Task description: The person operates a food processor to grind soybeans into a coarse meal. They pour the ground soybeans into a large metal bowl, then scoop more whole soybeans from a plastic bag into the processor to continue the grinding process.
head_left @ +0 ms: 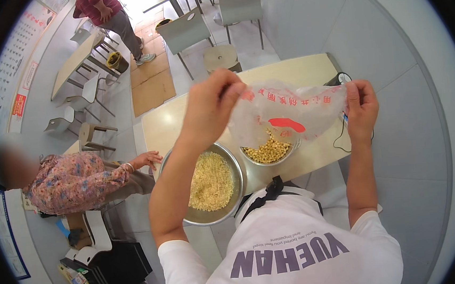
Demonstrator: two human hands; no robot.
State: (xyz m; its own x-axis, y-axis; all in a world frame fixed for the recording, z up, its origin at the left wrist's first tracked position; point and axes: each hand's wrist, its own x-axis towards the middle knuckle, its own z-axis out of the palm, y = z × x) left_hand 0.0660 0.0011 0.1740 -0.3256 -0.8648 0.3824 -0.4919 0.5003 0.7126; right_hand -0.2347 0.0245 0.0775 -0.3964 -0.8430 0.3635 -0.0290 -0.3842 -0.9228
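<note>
A thin, translucent plastic bag [304, 104] with red print hangs stretched between my two hands above the table. My left hand [215, 103] pinches its left top corner; my right hand [363, 109] grips the right edge. Partly behind the bag's lower part is a small metal bowl [270, 164] with round yellow beans [266, 153] in it. To its left, a wide metal basin [237, 194] holds a heap of pale yellow grains [212, 180]. My left forearm passes over the basin and hides some of it.
Both vessels stand on a cream table [170, 122]. A black object [337, 79] with a cable lies at its right end. A person in a flowered shirt [75, 180] reaches a hand to the table's left edge. Chairs [187, 32], a stool [221, 57] and another person [116, 22] are beyond.
</note>
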